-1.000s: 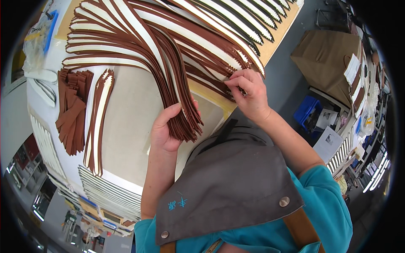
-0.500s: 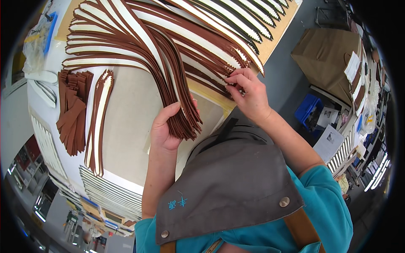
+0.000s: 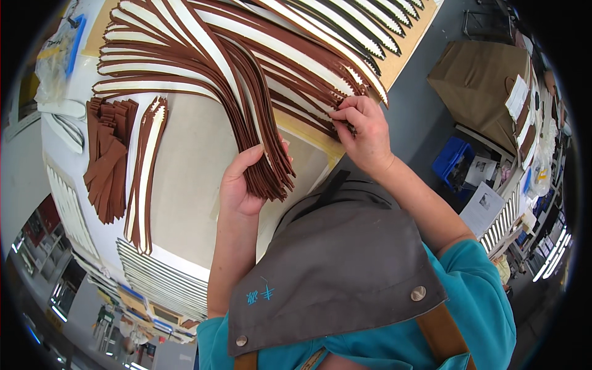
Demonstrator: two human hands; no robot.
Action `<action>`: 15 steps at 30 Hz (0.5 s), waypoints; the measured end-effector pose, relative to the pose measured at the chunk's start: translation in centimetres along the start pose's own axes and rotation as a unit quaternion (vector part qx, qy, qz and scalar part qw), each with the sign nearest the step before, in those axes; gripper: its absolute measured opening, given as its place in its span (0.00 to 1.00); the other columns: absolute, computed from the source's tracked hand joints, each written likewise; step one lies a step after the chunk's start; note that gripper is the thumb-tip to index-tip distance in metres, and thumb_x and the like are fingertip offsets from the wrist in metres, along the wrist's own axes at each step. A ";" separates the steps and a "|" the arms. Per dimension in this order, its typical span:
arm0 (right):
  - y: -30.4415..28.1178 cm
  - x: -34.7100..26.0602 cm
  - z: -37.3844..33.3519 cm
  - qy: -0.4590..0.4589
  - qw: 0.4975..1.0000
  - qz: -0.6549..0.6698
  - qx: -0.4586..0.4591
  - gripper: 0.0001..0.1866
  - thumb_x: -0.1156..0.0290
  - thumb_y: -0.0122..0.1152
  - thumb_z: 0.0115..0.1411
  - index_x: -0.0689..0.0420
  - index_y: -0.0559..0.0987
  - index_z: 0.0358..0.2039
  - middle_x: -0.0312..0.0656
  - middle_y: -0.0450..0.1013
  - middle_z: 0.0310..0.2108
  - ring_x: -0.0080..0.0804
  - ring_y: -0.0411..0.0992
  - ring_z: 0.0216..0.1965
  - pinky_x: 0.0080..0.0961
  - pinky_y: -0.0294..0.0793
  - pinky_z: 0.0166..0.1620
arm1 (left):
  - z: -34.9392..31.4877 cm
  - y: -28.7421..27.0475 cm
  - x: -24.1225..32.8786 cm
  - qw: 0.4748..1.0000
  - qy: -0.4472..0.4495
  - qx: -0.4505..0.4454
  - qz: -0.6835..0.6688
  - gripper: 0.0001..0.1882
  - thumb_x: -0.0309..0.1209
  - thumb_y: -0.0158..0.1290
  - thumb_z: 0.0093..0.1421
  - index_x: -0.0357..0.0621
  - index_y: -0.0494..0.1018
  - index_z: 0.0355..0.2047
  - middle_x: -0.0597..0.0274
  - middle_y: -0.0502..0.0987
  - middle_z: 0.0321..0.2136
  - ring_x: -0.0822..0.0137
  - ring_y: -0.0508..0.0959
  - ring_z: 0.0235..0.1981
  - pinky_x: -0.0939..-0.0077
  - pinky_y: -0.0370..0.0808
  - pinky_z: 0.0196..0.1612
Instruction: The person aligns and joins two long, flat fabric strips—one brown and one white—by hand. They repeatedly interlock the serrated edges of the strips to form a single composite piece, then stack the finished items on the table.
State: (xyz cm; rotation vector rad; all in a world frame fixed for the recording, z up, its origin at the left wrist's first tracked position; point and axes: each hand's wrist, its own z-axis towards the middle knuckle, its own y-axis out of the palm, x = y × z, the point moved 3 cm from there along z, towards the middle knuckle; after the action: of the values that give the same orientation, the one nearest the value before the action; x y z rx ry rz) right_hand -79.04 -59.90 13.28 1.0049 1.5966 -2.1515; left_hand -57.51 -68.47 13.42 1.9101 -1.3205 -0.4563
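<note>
Gripping an apparently gathered bundle (image 3: 251, 117), the left hand (image 3: 242, 180) sits near; the right hand (image 3: 366, 134) pinches loose strips (image 3: 302, 106), seemingly uncollected, at right.

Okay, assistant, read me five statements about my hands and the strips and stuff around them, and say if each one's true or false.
1. The left hand grips a bundle of brown-and-white strips. True.
2. The right hand is empty and resting on the apron. False: its fingers are at the ends of other brown-and-white strips.
3. The blue bin is left of the left hand. False: it is right of the right hand.
4. A pile of plain brown strips lies left of the left hand. True.
5. Black-and-white strips lie near the picture's top. True.
</note>
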 end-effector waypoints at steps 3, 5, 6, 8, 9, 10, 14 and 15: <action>0.0 -0.2 -0.2 -0.010 1.000 -0.011 0.008 0.09 0.81 0.65 0.46 0.55 0.79 0.28 0.37 0.72 0.33 0.39 0.71 0.36 0.34 0.70 0.37 | -0.1 0.2 0.2 1.000 0.001 -0.020 0.006 0.20 0.30 0.49 0.62 0.26 0.68 0.51 0.45 0.77 0.43 0.54 0.81 0.42 0.61 0.79 0.48; -0.2 -0.3 -0.3 -0.013 1.000 -0.007 -0.007 0.09 0.81 0.64 0.47 0.56 0.78 0.29 0.38 0.72 0.32 0.40 0.72 0.36 0.34 0.71 0.38 | -0.3 0.3 0.3 1.000 0.001 -0.030 0.004 0.21 0.30 0.49 0.62 0.26 0.68 0.51 0.45 0.77 0.43 0.54 0.81 0.41 0.62 0.80 0.47; -0.2 -0.5 -0.2 -0.016 1.000 -0.005 -0.014 0.09 0.81 0.64 0.47 0.56 0.78 0.30 0.38 0.71 0.32 0.41 0.72 0.36 0.34 0.72 0.39 | -0.4 0.4 0.2 1.000 0.002 -0.027 -0.003 0.21 0.31 0.49 0.62 0.26 0.68 0.51 0.45 0.77 0.43 0.54 0.81 0.41 0.62 0.80 0.47; -0.4 -1.3 -0.3 0.072 0.992 0.084 -0.053 0.11 0.81 0.62 0.49 0.57 0.78 0.35 0.40 0.73 0.35 0.41 0.74 0.38 0.33 0.74 0.40 | -0.6 0.6 0.2 0.999 0.002 -0.033 -0.002 0.20 0.31 0.49 0.62 0.27 0.68 0.50 0.45 0.77 0.43 0.55 0.81 0.41 0.62 0.80 0.45; -0.4 -1.5 -0.4 0.114 0.982 0.128 -0.074 0.12 0.82 0.61 0.50 0.57 0.78 0.37 0.41 0.73 0.36 0.42 0.75 0.38 0.33 0.75 0.41 | -0.6 0.6 0.2 1.000 0.003 -0.028 -0.003 0.20 0.31 0.49 0.62 0.27 0.68 0.50 0.45 0.77 0.43 0.54 0.81 0.41 0.62 0.80 0.45; -0.1 -1.7 -0.4 0.131 0.977 0.151 -0.069 0.15 0.81 0.61 0.52 0.59 0.77 0.42 0.42 0.74 0.37 0.38 0.75 0.38 0.31 0.75 0.40 | -0.6 0.5 0.3 1.000 0.005 -0.023 -0.005 0.20 0.31 0.48 0.62 0.27 0.68 0.50 0.45 0.77 0.43 0.54 0.81 0.41 0.62 0.80 0.45; 1.2 -2.3 0.2 0.171 0.955 0.214 -0.116 0.21 0.79 0.59 0.57 0.63 0.73 0.53 0.44 0.77 0.37 0.28 0.77 0.34 0.25 0.76 0.38 | -0.4 0.6 0.1 1.000 0.013 -0.022 0.018 0.20 0.31 0.49 0.62 0.27 0.68 0.50 0.45 0.77 0.42 0.54 0.81 0.40 0.62 0.80 0.44; 1.5 -2.7 0.6 0.173 0.948 0.224 -0.146 0.22 0.79 0.58 0.59 0.63 0.72 0.55 0.45 0.77 0.37 0.26 0.77 0.33 0.24 0.76 0.37 | -0.3 0.3 0.1 1.000 0.009 -0.012 0.024 0.20 0.31 0.49 0.62 0.27 0.69 0.50 0.45 0.77 0.41 0.54 0.81 0.40 0.62 0.80 0.43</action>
State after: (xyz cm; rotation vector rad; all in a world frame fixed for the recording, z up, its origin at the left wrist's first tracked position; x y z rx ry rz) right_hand -76.47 -61.44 14.07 1.5276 1.5719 -1.4499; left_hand -57.47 -68.46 13.91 1.8539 -1.3393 -0.4277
